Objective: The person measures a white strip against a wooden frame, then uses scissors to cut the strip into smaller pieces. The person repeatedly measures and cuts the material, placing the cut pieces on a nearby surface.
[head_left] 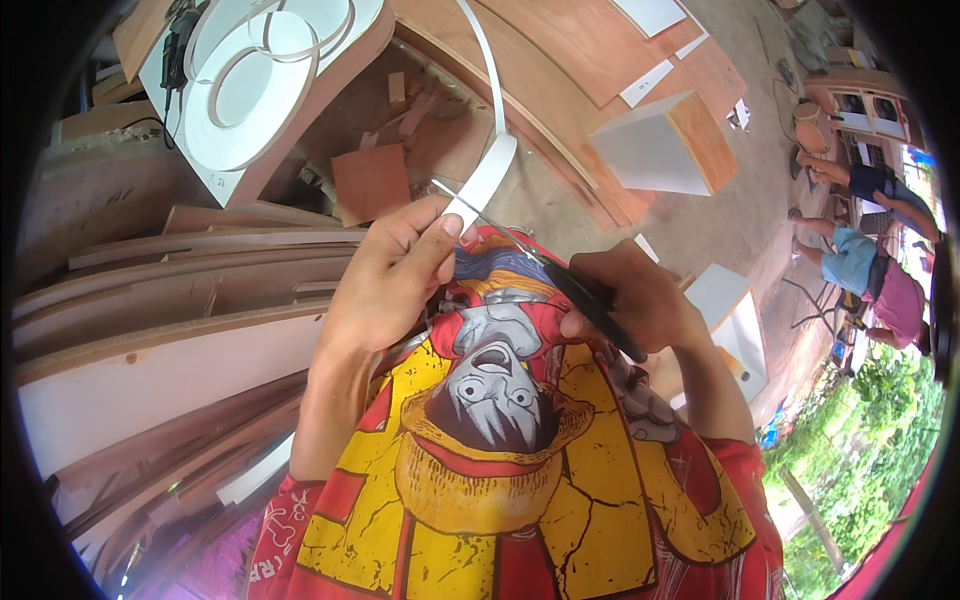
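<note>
Long boards (170, 362) piled at left — a square brown panel (371, 182) nearby — green foliage (872, 450) lower right

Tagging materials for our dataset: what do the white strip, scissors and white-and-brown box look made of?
White strip: probably thin plastic, smooth and satin; its long tail arcs evenly, though coated paper is possible.
Scissors: likely steel blades, grey and slim; handles black, probably plastic.
White-and-brown box: apparently wood-based board; one face smooth white, another brown and wood-like.
</note>
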A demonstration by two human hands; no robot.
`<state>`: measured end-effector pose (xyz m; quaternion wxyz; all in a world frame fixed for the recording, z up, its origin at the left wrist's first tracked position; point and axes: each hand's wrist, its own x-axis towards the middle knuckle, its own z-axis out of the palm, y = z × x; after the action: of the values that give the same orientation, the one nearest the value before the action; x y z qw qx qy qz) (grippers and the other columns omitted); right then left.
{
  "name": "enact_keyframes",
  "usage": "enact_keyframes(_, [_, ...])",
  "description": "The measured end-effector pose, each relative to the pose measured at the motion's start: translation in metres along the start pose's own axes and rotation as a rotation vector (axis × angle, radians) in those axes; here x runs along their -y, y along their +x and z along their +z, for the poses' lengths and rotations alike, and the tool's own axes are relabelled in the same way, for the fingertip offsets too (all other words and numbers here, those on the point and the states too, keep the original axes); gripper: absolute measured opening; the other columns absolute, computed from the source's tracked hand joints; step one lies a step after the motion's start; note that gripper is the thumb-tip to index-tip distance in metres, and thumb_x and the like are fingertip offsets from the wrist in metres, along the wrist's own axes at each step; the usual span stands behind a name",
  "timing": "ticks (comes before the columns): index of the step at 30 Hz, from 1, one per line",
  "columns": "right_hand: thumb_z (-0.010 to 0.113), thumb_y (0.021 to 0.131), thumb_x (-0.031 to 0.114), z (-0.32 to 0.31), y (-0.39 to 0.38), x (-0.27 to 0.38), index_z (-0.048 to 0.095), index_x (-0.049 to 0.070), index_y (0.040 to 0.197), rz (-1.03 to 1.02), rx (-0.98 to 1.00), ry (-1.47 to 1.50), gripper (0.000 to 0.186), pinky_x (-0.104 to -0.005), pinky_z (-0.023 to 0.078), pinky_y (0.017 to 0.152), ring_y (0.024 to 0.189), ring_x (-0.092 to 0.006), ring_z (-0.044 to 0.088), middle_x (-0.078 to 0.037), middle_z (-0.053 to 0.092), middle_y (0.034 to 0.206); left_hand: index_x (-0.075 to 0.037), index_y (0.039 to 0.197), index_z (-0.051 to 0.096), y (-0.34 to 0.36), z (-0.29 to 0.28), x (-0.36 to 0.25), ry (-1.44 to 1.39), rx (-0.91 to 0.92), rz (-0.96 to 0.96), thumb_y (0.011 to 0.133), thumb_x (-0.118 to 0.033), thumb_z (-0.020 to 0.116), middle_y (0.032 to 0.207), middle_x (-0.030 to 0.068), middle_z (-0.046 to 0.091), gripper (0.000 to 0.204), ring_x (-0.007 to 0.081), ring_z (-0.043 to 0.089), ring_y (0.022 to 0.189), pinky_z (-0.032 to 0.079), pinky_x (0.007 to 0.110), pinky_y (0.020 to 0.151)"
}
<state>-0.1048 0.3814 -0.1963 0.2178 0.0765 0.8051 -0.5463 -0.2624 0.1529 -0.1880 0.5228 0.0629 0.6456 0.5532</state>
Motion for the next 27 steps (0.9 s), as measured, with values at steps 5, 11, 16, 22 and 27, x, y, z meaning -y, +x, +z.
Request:
enact_keyframes(5, [0.086,0.080,0.044,-0.001,-0.001,0.003,0.053,-0.002,0.073,0.024,0.000,-0.011,0.056,-0.0407,0.034,0.053,0.052,-0.0291,0.039,-0.016,0.047,0.058,-0.002,0.099,0.065,0.001,-0.001,0.002,-0.034,0.010,0.011,0.110,-0.026,0.051,0.065,-0.0062,0.041,0.029,0.0040,0.032,0.061,0.026,0.023,0.056])
enact_keyframes(11, [0.088,0.079,0.043,0.003,-0.004,0.001,0.058,0.000,0.079,0.063,-0.016,-0.013,0.052,-0.0365,0.033,0.052,0.055,-0.0190,0.038,-0.008,0.045,0.058,-0.001,0.100,0.065,0.002,-0.002,0.007,-0.054,0.031,0.011,0.110,-0.026,0.051,0.063,-0.0064,0.040,0.030,0.0037,0.031,0.060,0.026,0.022,0.055])
enact_keyframes(16, [0.088,0.078,0.043,0.002,-0.005,-0.004,0.059,0.001,0.080,0.071,-0.010,0.027,0.051,-0.0339,0.031,0.052,0.056,-0.0134,0.036,-0.003,0.042,0.058,-0.002,0.101,0.065,0.003,-0.002,0.017,-0.093,0.040,0.024,0.110,-0.027,0.052,0.071,-0.0040,0.050,0.029,0.0032,0.038,0.062,0.031,0.021,0.057])
enact_keyframes(22, [0.089,0.079,0.039,0.000,-0.005,-0.012,0.059,-0.001,0.077,0.008,0.033,0.015,0.051,-0.0355,0.033,0.051,0.055,-0.0167,0.036,-0.007,0.041,0.057,-0.002,0.102,0.064,0.004,-0.002,0.023,-0.016,-0.010,0.041,0.108,-0.018,0.056,0.082,-0.0016,0.057,0.019,0.0037,0.047,0.073,0.038,0.020,0.063])
enact_keyframes(27, [0.087,0.080,0.037,0.000,-0.006,-0.013,0.062,-0.001,0.078,-0.002,0.050,-0.062,0.046,-0.0372,0.035,0.052,0.052,-0.0209,0.042,-0.011,0.047,0.057,0.000,0.114,0.065,0.004,0.006,0.023,-0.067,-0.095,0.199,0.105,-0.005,0.055,0.091,-0.0002,0.061,0.014,0.0049,0.050,0.080,0.044,0.022,0.069])
